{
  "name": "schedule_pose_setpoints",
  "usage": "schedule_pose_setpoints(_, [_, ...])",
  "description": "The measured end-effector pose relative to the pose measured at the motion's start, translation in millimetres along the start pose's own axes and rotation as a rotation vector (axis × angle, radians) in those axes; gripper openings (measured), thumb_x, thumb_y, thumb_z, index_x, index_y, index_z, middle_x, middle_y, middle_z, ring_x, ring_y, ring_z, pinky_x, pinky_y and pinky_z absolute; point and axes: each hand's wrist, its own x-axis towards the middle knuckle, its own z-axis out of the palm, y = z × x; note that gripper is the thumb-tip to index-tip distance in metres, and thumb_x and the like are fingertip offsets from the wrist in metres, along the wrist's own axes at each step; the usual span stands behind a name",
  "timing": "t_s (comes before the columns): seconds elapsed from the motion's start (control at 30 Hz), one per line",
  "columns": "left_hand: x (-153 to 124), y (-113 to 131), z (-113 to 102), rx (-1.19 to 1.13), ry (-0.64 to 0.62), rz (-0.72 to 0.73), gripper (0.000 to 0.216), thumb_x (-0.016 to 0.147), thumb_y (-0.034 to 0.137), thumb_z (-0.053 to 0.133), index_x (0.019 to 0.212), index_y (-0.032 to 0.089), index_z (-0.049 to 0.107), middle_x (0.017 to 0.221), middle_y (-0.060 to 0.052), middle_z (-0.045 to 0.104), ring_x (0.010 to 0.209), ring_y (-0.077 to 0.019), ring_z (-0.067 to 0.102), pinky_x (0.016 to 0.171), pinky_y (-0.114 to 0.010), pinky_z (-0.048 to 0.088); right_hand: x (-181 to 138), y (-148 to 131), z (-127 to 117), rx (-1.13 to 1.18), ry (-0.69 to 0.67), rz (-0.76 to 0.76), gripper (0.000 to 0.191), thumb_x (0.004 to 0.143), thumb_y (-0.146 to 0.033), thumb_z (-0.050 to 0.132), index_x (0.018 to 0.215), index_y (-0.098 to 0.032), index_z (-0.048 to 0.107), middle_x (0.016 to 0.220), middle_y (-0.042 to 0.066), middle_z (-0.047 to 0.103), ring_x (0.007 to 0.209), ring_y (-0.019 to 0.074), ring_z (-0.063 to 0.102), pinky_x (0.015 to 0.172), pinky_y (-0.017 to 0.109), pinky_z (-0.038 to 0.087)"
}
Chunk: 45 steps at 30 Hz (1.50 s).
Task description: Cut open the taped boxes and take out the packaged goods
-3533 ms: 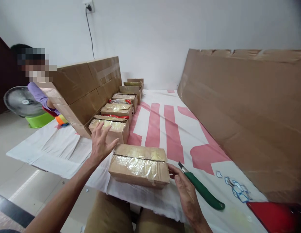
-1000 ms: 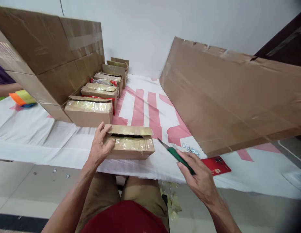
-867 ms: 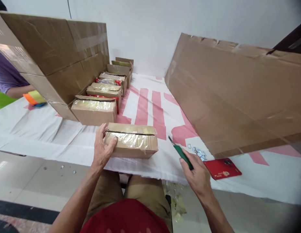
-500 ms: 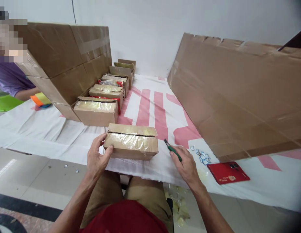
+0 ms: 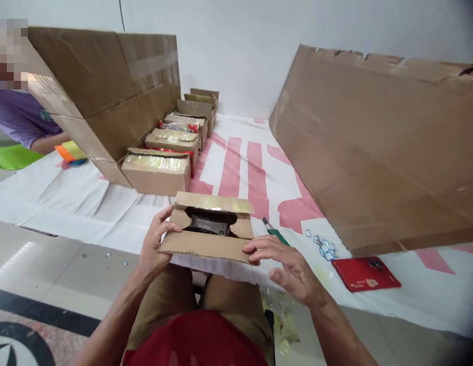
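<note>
A small cardboard box [image 5: 211, 247] sits at the table's front edge, its near flap folded out toward me and its far flap raised a little. Inside the opening lies a dark grey item with pale print [image 5: 209, 225], partly hidden by the side flaps. My left hand [image 5: 156, 239] grips the box's left end, fingers over the side flap. My right hand [image 5: 288, 264] is open, its fingertips touching the right corner of the near flap and the thumb apart. Just beyond those fingers, a green utility knife [image 5: 276, 234] lies on the cloth, its handle partly covered.
Several more cardboard boxes [image 5: 156, 173] form a row at left, with red packets between them. Large cardboard panels [image 5: 107, 76] flank both sides. A red phone [image 5: 366, 274] and small blue-edged pieces [image 5: 325, 248] lie at right. Another person's purple sleeve [image 5: 19, 117] shows at far left.
The box's near flap has swung open toward me, showing the contents. My right hand has let go of the utility knife and moved left onto the flap. My left hand stays on the box.
</note>
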Motion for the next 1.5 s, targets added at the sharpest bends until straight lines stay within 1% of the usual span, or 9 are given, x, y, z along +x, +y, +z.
schedule_pose_setpoints(0.13, [-1.2,-5.5,1.5,0.021,0.012,0.054,0.014,0.088,0.014,0.066,0.096,0.023,0.072,0.150,-0.012,0.053,0.138,-0.0272,0.057,0.109,-0.042,0.052,29.1,-9.6,4.2,-0.178,0.037,0.136,0.023,0.104,-0.033,0.054,0.105,-0.023,0.075,0.103,0.007,0.080,0.099,0.0220,0.073,0.091,0.037,0.054])
schedule_pose_setpoints(0.33, [-4.4,-10.4,7.0,0.032,0.062,0.048,0.011,0.089,0.017,0.067,0.097,0.022,0.073,0.149,-0.012,0.052,0.138,-0.0286,0.057,0.106,-0.044,0.053,87.8,-16.0,33.8,-0.530,-0.462,0.153,0.032,0.106,-0.030,0.047,0.120,-0.017,0.073,0.132,0.013,0.072,0.116,0.0290,0.069,0.101,0.046,0.051])
schedule_pose_setpoints(0.5, [-4.9,-11.1,8.9,0.016,0.062,0.042,0.016,0.089,0.013,0.063,0.097,0.023,0.072,0.149,-0.012,0.053,0.136,-0.0259,0.058,0.103,-0.041,0.055,100.2,-13.0,35.1,-0.861,-0.247,0.237,0.056,0.099,-0.027,0.057,0.151,-0.009,0.048,0.167,0.023,0.033,0.139,0.0363,0.053,0.109,0.048,0.047])
schedule_pose_setpoints(0.73, [-4.0,-8.2,11.2,0.009,0.036,0.067,0.013,0.088,0.016,0.068,0.098,0.023,0.072,0.149,-0.013,0.053,0.135,-0.0265,0.059,0.100,-0.038,0.056,115.1,-3.0,41.7,-0.909,-0.550,0.356,0.034,0.102,-0.032,0.054,0.126,-0.013,0.068,0.126,0.016,0.073,0.116,0.0325,0.066,0.098,0.044,0.048])
schedule_pose_setpoints(0.93, [-5.6,-5.7,14.5,0.013,0.052,0.030,0.015,0.089,0.015,0.063,0.098,0.023,0.072,0.149,-0.013,0.054,0.136,-0.0260,0.058,0.101,-0.040,0.056,112.8,-19.2,34.8,-1.211,-0.542,0.196,0.024,0.096,-0.011,0.055,0.105,-0.014,0.076,0.123,0.017,0.070,0.109,0.0322,0.060,0.086,0.043,0.043])
schedule_pose_setpoints(1.07, [-3.9,-5.6,15.6,0.000,0.076,0.050,0.016,0.090,0.015,0.063,0.100,0.023,0.072,0.148,-0.012,0.055,0.135,-0.0250,0.058,0.102,-0.039,0.055,109.6,-20.8,14.7,-1.261,-0.553,0.240,0.032,0.093,-0.003,0.052,0.114,-0.016,0.074,0.113,0.016,0.074,0.104,0.0318,0.061,0.080,0.042,0.039])
schedule_pose_setpoints(1.2, [-3.4,-3.6,15.8,-0.003,0.071,0.073,0.020,0.090,0.011,0.063,0.103,0.024,0.070,0.148,-0.012,0.054,0.136,-0.0248,0.058,0.103,-0.039,0.055,94.3,-12.3,-4.1,-1.231,-0.471,0.222,0.034,0.095,-0.012,0.059,0.128,-0.017,0.066,0.112,0.013,0.076,0.100,0.0294,0.064,0.079,0.039,0.036])
schedule_pose_setpoints(1.37, [-4.9,-3.0,17.8,-0.010,0.081,0.058,0.019,0.091,0.013,0.062,0.103,0.024,0.071,0.147,-0.011,0.056,0.134,-0.0251,0.059,0.105,-0.040,0.054,75.6,1.2,-13.2,-1.342,-0.297,0.275,0.023,0.099,-0.023,0.055,0.116,-0.015,0.067,0.105,0.016,0.074,0.094,0.0304,0.064,0.076,0.038,0.033])
schedule_pose_setpoints(1.5, [-5.8,-3.1,19.1,-0.012,0.098,0.016,0.014,0.092,0.021,0.063,0.103,0.024,0.072,0.147,-0.012,0.056,0.135,-0.0267,0.058,0.106,-0.043,0.054,75.2,2.0,-10.9,-1.418,-0.345,0.363,0.028,0.104,-0.029,0.046,0.118,-0.014,0.065,0.090,0.015,0.075,0.083,0.0297,0.067,0.071,0.037,0.030])
